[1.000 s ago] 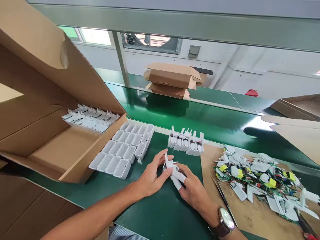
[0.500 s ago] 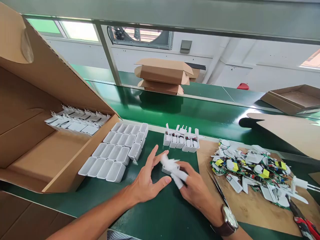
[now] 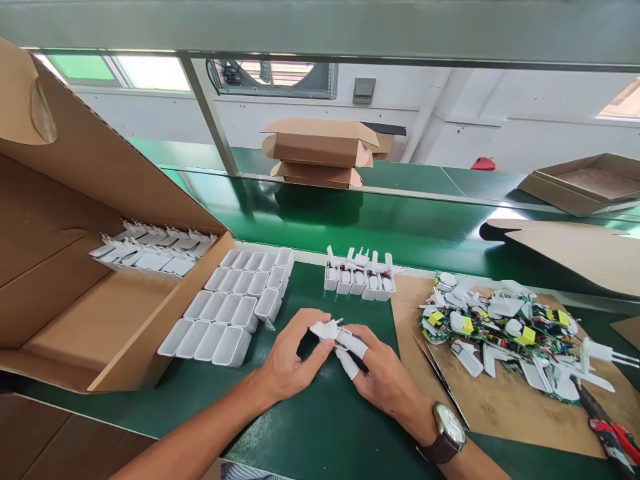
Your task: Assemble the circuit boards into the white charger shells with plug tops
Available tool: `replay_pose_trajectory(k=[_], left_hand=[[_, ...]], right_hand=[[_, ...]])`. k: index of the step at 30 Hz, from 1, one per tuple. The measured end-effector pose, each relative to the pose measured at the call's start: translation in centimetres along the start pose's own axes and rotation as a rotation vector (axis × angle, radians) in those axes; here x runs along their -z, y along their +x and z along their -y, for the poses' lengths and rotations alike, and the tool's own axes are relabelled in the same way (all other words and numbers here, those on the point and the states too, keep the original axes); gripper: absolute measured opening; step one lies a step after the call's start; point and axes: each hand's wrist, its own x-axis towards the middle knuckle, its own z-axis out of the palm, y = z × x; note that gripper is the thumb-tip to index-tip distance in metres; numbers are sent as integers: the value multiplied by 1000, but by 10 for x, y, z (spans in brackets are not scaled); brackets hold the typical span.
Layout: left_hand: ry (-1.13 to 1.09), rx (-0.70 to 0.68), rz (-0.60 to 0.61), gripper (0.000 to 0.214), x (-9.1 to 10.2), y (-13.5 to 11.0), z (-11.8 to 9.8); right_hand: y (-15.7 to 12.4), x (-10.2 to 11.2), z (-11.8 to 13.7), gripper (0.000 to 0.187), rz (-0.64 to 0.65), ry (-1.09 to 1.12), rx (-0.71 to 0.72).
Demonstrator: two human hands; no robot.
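Between my two hands, over the green tabletop, is a small white plastic part (image 3: 325, 329) with thin prongs or tabs at its top. My left hand (image 3: 290, 357) pinches its left side between thumb and fingers. White covers sit on the thumb and a finger of my right hand (image 3: 385, 377), which grips the part's right side. Fingers hide much of its shape. Behind my hands stands a row of white cases (image 3: 359, 277) with wired parts and upright white tabs. To the left are rows of hollow white cases (image 3: 233, 343).
An open carton (image 3: 135, 333) holding white pieces stands at left. On brown cardboard (image 3: 400, 313) at right lie a heap of circuit boards with white parts (image 3: 500, 333), tweezers (image 3: 443, 380) and red-handled pliers (image 3: 607, 433). Folded cartons (image 3: 320, 147) rest beyond the green belt (image 3: 400, 220).
My left hand has gone from spread fingers to pinching the white plastic part. My right hand has brought the part, earlier blurred by motion, against the left fingers. The view has shifted slightly.
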Motion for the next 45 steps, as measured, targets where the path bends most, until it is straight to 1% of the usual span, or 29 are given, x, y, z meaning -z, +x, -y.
replay_pose_trajectory(k=[1, 2, 5, 7, 10, 13, 15, 18, 23, 26, 28, 31, 34, 40, 42, 45], left_hand=[[-5, 44, -7, 20, 1, 1, -2], [-16, 103, -13, 15, 2, 2, -4], [-41, 259, -5, 17, 3, 5, -8], [-36, 295, 8, 21, 3, 5, -8], [-10, 298, 13, 23, 3, 4, -8], [25, 301, 4, 24, 3, 2, -7], [40, 298, -6, 24, 3, 2, -7], [38, 268, -9, 25, 2, 2, -7], [42, 240, -26, 25, 2, 3, -7], [40, 236, -20, 25, 2, 3, -7], [31, 232, -12, 26, 2, 3, -7], [24, 233, -15, 26, 2, 3, -7], [29, 238, -17, 26, 2, 3, -7], [21, 250, -6, 25, 1, 0, -4], [-4, 240, -11, 25, 0, -1, -2], [-96, 180, -28, 30, -2, -2, 0]], right_hand=[[1, 1, 1, 52, -5, 14, -11], [2, 2, 1, 51, -11, 27, -15], [5, 5, 1, 43, -18, 52, 28], [5, 5, 0, 40, 3, 53, 40], [2, 4, -1, 39, 31, 33, 3], [-1, 2, -2, 40, 6, 18, -48], [-1, 2, -2, 41, -1, 19, -33], [0, 5, -1, 42, 30, 19, 8], [1, 6, 2, 49, 48, 6, -76], [2, 4, 3, 52, 65, 5, -42], [3, 3, 4, 49, 78, 19, -25], [4, 4, 5, 45, 47, 45, -64], [2, 3, 4, 46, 5, 68, -107], [4, 3, 1, 46, 4, 91, 27], [5, 5, 2, 46, -12, 95, 35], [4, 7, 3, 47, -45, 64, 30]])
